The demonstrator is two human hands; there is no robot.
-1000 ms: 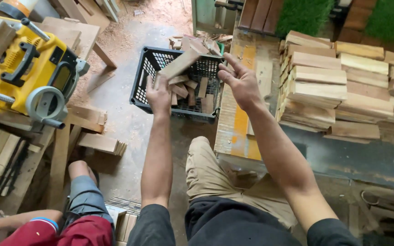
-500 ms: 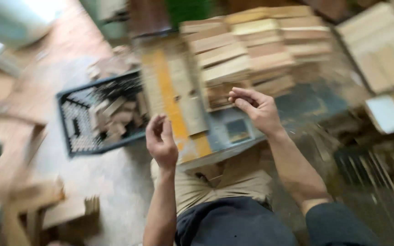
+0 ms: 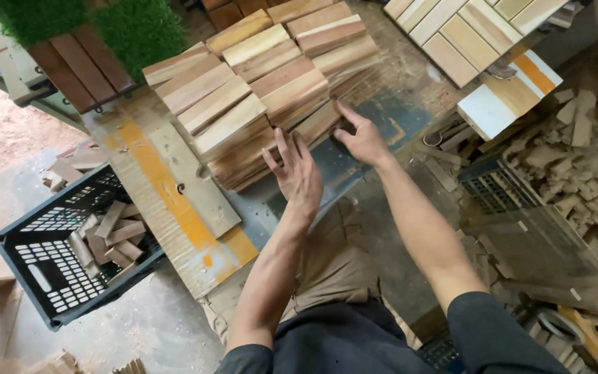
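Crate [image 3: 50, 277] corner cut by left edge, tile panel [image 3: 465, 34] cropped at top — right fingertips hidden behind slats [image 3: 257, 104]

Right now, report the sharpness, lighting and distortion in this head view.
Head view: sharp on both hands, left hand and right hand, and on the stacked wood slats; soft, even daylight, no glare; wide-angle bending shows at the edges, near the black crate.
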